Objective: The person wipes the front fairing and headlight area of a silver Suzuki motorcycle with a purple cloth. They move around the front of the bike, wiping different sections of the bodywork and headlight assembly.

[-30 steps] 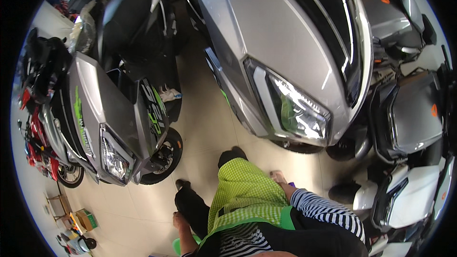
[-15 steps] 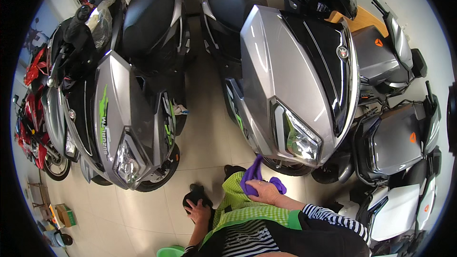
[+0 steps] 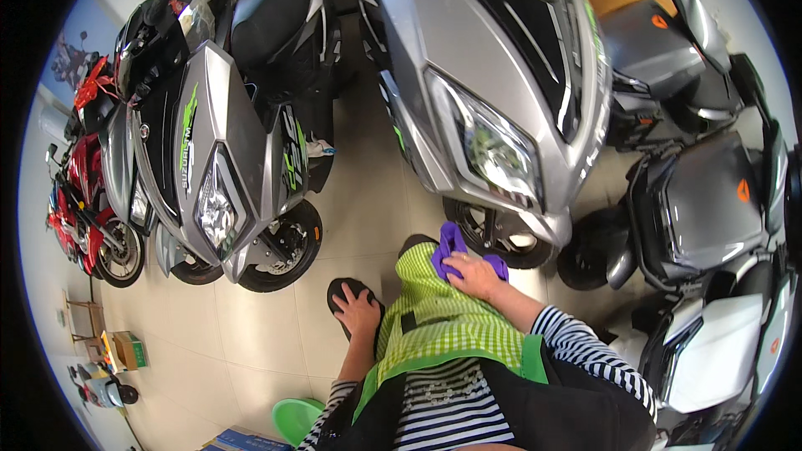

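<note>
My right hand (image 3: 473, 276) is closed on a purple cloth (image 3: 452, 240), which bunches up beyond the fingers and out to the right. It rests over my green checked apron (image 3: 451, 317), just in front of the front wheel (image 3: 484, 230) of a silver and black scooter (image 3: 468, 58). My left hand (image 3: 357, 312) is empty, fingers spread, and appears over my black shoe (image 3: 341, 291); whether it touches the shoe or my leg I cannot tell. Ahead on the left stands a second silver scooter (image 3: 219, 104) with green lettering.
Grey scooters (image 3: 714, 200) and a white one (image 3: 714, 359) line the right side. Red motorcycles (image 3: 88, 167) stand at the far left. A green basin (image 3: 288, 419) and a blue box (image 3: 242, 441) are at my near left. A tiled floor gap runs between the two silver scooters.
The view has tipped down and back, so the scooters sit higher in it. The basin shows more, and the blue box has come into sight. My right hand still grips the cloth.
</note>
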Demonstrator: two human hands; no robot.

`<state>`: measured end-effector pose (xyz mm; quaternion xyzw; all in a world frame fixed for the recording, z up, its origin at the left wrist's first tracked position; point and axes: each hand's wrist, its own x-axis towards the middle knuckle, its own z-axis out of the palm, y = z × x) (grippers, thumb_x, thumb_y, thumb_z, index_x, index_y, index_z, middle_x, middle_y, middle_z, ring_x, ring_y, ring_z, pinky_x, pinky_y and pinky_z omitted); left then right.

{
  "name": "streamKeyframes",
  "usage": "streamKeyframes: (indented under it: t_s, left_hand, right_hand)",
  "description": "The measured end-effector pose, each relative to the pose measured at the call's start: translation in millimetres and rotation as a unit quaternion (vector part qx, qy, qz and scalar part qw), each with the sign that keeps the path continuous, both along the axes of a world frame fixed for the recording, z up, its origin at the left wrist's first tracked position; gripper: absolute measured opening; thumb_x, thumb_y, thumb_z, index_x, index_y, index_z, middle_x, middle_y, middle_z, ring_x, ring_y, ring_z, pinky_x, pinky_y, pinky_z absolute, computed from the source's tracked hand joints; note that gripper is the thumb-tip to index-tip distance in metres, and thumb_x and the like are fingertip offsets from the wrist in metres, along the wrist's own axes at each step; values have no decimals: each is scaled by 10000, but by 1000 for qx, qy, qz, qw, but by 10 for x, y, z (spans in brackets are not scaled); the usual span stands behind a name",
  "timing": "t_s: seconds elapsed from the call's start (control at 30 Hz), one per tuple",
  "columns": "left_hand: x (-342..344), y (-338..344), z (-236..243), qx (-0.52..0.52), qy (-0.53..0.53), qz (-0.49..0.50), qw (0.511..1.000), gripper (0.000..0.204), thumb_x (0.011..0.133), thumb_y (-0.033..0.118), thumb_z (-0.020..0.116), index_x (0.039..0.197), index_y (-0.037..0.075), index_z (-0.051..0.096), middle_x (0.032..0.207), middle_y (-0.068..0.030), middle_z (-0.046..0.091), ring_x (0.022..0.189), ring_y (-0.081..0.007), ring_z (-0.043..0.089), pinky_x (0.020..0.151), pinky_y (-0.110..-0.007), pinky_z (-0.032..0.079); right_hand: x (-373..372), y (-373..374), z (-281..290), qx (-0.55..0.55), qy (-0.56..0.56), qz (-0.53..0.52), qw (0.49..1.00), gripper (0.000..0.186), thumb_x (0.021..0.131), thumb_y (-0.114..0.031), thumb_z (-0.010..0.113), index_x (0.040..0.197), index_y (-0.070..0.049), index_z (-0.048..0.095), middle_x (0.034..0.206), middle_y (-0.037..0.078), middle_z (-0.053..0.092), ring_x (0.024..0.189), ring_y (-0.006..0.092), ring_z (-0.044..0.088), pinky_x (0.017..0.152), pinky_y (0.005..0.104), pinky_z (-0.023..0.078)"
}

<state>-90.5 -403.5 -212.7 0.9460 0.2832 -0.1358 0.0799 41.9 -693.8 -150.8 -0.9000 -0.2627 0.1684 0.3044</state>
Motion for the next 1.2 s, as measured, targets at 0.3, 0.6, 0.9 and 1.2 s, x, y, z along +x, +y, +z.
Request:
streamKeyframes:
  t_s: [0.3,0.6,0.9,1.2]
  left_hand:
    - [2,-207,283,-23,-20,-45,999,458,855,363,664,1301,268,622,1565,-110,355,1426,-465,274,1023,-698,343]
    - [1778,-585,2164,-152,-478,-264,824,536,959,180,615,1450,47,445,1460,-243,442,1362,-401,423,1116,-435,365]
    - [3574,-1338,3503,-8,-509,-342,790,441,1005,347,504,1417,190,522,1521,-156,408,1404,-335,386,1131,-548,286]
    - [4181,-1407,3493,-47,-501,-224,835,398,1006,351,503,1401,322,537,1559,-32,385,1469,-253,300,1154,-643,197]
  right_hand:
    - [280,-748,1702,208,-393,-54,894,546,762,-139,786,1272,-92,599,1239,195,618,959,356,647,842,424,533]
    - [1449,-706,2225,66,-570,-73,815,495,862,-341,692,1344,-300,585,1516,-2,443,1397,329,386,1131,627,240]
    - [2033,-554,2621,50,-536,-83,839,370,901,-379,628,1257,-277,635,1443,8,512,1403,323,379,1074,711,264]
    - [3293,-640,3283,101,-423,-205,877,470,914,-486,540,1346,-307,591,1517,26,456,1381,425,412,1064,698,319]
